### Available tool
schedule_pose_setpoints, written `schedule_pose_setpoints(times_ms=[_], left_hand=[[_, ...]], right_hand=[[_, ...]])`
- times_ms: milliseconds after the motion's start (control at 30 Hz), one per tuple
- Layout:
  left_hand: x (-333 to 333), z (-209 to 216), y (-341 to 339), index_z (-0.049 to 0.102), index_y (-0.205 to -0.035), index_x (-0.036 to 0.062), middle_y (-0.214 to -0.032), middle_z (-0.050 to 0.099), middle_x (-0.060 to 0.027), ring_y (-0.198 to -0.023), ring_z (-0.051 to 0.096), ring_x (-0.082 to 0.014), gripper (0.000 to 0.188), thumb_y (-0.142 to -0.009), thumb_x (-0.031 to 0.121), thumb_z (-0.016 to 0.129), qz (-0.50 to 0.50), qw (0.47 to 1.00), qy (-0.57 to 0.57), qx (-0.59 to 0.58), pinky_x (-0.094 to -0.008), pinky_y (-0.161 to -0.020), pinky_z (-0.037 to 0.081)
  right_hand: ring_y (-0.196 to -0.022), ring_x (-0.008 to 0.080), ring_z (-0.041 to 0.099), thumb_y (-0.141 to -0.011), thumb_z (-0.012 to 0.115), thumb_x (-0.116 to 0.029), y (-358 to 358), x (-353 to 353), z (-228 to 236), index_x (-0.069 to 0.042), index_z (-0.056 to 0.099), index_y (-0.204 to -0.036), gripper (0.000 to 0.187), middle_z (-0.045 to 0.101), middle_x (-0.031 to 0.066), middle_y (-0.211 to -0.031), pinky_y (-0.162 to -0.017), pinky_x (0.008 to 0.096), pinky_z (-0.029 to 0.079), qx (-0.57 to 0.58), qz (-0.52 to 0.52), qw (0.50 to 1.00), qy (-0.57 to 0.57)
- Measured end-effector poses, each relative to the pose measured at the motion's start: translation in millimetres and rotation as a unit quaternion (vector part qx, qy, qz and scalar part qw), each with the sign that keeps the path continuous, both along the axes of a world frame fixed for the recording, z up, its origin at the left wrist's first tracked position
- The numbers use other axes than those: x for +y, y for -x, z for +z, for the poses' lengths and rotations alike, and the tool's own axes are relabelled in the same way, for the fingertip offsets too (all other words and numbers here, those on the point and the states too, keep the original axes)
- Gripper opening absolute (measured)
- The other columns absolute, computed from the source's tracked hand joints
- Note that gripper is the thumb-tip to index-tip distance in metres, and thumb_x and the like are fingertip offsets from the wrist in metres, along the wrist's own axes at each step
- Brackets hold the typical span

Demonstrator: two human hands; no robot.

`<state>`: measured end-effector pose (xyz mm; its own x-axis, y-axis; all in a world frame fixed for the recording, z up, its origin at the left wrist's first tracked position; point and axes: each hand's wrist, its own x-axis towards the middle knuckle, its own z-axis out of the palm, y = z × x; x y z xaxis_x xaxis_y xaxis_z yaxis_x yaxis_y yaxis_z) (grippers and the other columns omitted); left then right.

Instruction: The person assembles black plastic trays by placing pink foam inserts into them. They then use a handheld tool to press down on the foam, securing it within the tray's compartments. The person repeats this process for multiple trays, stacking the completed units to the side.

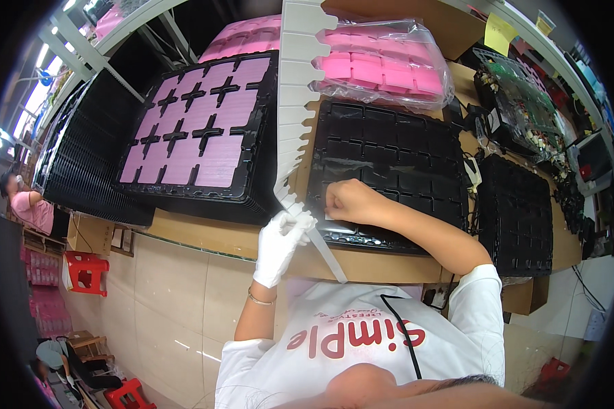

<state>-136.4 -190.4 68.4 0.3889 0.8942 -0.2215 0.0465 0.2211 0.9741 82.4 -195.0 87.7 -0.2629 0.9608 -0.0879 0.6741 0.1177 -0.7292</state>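
My left hand [278, 247], in a white glove, pinches a long pale strip [295, 102] with a notched right edge. The strip runs up from my fingers to the top of the view, and a narrow tail hangs past my glove toward my shirt. My right hand [352, 202] is bare and curled closed over the left edge of a black compartment tray [402, 146]. Whatever its fingertips hold, if anything, is hidden. Left of the strip stands a stack of black trays, the top tray [249, 146] filled with pink pads [215, 160] between black cross dividers.
Another tall stack of black trays [82, 160] stands far left. Pink pieces in clear plastic [389, 65] lie behind the tray. To the right are a smaller black tray [518, 211], green circuit boards [518, 88] and cables. Red stools [86, 274] and other people are beyond the table.
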Motion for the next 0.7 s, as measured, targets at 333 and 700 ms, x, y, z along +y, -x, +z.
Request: schedule_pose_setpoints(times_ms=[333, 700], left_hand=[[-2.8, -1.6, -1.0, 0.065, -0.094, 0.0026, -0.086, 0.069, -0.0061, -0.062, 0.058, -0.0065, 0.014, -0.090, 0.014, 0.070, 0.028, 0.999, 0.010, -0.014, -0.0193, -0.058, 0.046], [-32.2, 15.4, -46.3, 0.061, -0.103, 0.0030, -0.090, 0.064, -0.0043, -0.067, 0.057, -0.0068, 0.018, -0.090, 0.011, 0.069, -0.010, 0.985, 0.048, -0.166, -0.0201, -0.059, 0.046]], right_hand=[[-0.062, 0.0129, 0.051, -0.078, 0.068, -0.012, -12.7, -19.2, -13.4, -0.005, 0.064, -0.080, 0.008, 0.060, 0.0051, -0.078, -0.056, 0.0284, 0.041, 0.130, 0.054, 0.988, -0.062], [-0.067, 0.0056, 0.050, -0.089, 0.070, -0.012, 14.6, -87.6, -13.3, -0.003, 0.066, -0.098, 0.014, 0.063, -0.0006, -0.082, -0.060, 0.0229, 0.041, 0.454, -0.233, 0.860, 0.003]])
